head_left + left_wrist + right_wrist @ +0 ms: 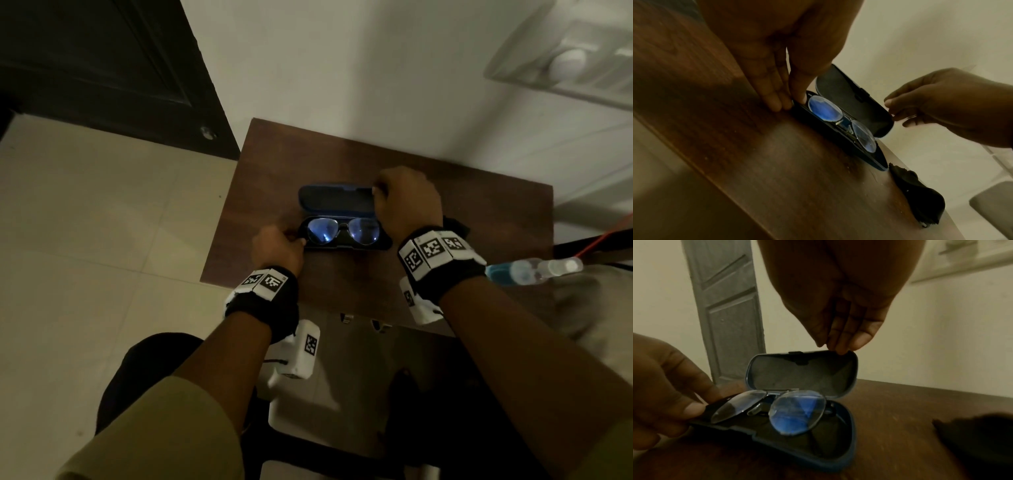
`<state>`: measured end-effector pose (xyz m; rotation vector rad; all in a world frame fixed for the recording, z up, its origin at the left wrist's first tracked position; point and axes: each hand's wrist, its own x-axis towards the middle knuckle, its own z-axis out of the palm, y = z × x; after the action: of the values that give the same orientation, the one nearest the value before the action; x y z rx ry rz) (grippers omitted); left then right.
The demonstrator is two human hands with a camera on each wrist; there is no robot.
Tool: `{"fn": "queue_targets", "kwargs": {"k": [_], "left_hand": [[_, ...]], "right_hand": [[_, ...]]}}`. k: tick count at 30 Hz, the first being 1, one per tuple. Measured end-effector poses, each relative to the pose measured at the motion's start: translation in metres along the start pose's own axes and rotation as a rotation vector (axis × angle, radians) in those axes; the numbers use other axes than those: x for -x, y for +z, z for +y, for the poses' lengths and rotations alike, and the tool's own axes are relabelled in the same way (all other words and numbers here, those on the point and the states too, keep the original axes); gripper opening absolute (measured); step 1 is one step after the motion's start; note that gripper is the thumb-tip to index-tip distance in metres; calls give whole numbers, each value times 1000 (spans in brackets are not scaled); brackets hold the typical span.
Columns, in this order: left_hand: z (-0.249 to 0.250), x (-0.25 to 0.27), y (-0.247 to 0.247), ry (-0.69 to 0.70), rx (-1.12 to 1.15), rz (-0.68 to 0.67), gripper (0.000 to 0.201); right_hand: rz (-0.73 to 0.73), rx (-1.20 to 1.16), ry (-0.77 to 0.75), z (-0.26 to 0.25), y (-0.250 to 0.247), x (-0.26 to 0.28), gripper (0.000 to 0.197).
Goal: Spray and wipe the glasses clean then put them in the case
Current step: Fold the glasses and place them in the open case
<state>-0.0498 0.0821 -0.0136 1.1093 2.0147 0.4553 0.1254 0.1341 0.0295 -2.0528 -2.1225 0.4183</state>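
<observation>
One wooden counter [274, 164] carries our open blue case [337, 202] — the glasses [342, 231] lie inside its lower half. Our right hand [409, 202] pinches the lid's edge; our left hand [277, 248] grips the case's end. A dark cloth [918, 194] lies beside it.

One glasses [343, 232], one case [337, 200], one cloth [917, 194], one bottle [534, 270].

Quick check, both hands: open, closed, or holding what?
Left hand: fingertips pinch the left end of the open case, beside the glasses.
Right hand: fingertips on the raised lid at its top right corner; a firm grip cannot be told.
</observation>
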Motion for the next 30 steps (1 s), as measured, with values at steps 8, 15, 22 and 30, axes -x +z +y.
{"fn": "queue_targets", "kwargs": {"k": [8, 15, 22, 30], "left_hand": [[-9, -5, 5, -217, 466, -100, 14], [-13, -4, 11, -333, 720, -141, 18], [-11, -5, 9, -384, 828, -148, 17], [-3, -2, 5, -428, 970, -151, 24]], "right_hand": [[-249, 119, -199, -11, 10, -16, 29], [-248, 14, -166, -6, 3, -7, 23], [-328, 51, -275, -1, 9, 13, 26], [-424, 124, -233, 8, 25, 34, 74]]}}
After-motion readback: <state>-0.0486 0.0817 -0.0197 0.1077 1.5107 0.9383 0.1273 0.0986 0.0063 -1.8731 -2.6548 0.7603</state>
